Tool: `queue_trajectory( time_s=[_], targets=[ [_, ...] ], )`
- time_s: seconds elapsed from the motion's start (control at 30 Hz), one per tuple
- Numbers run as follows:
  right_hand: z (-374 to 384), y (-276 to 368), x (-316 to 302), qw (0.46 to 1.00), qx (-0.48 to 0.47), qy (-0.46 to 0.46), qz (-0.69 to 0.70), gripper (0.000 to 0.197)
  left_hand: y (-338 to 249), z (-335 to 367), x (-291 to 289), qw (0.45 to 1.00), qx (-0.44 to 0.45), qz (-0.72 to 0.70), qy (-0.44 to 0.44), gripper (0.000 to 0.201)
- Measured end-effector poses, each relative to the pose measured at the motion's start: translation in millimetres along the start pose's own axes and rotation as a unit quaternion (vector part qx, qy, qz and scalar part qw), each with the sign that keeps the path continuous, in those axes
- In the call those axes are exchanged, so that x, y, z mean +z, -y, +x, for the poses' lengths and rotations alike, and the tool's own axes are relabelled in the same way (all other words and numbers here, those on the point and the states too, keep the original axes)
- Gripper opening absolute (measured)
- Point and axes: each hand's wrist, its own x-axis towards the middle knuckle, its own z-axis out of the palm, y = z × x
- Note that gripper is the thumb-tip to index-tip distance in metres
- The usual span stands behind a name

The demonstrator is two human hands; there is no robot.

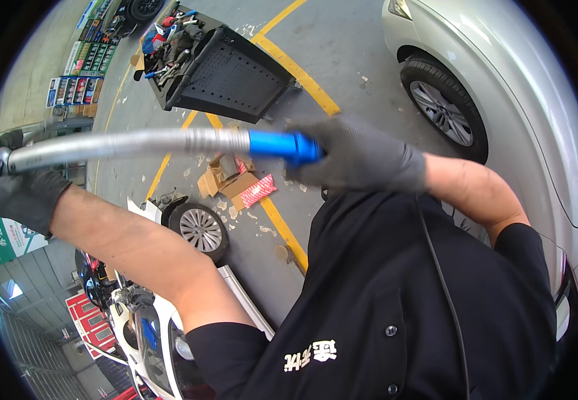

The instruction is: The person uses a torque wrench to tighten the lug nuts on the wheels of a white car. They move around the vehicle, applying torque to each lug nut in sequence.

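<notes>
A long silver torque wrench [149, 143] with a blue handle lies nearly level across the view, held in front of my body in both hands. My left hand [25, 200], in a dark glove, is closed around the head end at the far left; a round metal part of the head shows between its fingers. My right hand [362, 157], gloved the same way and smeared by motion, grips the end of the blue handle. Its fingertips are partly hidden. The wrench is held in the air, above the floor.
A black tool cart [229, 73] piled with tools stands ahead. To the right is a silver car [502, 73]. Torn cardboard [235, 190] and scraps lie on the floor. A white car [162, 347] with its front opened up is at lower left, near a wheel [200, 230].
</notes>
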Motion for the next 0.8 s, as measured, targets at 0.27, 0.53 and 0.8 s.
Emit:
queue_trajectory(
  time_s=[0.27, 0.53, 0.8],
  targets=[
    [11.9, -10.8, -4.1, 0.977, 0.01, -0.028, -0.212, 0.021, 29.5, -2.5, 8.6, 0.924, -0.268, -0.22, -0.159, 0.019],
    [18.9, -16.6, -23.1, 0.827, 0.278, 0.392, 0.291, 0.027, 50.1, -17.6, 12.0, 0.849, -0.243, -0.442, -0.157, 0.019],
    [12.7, -0.6, -5.1, 0.98, 0.148, 0.132, 0.019, 0.027, 34.8, -7.6, -1.1, 0.919, -0.209, -0.294, -0.16, 0.022]
  ],
)
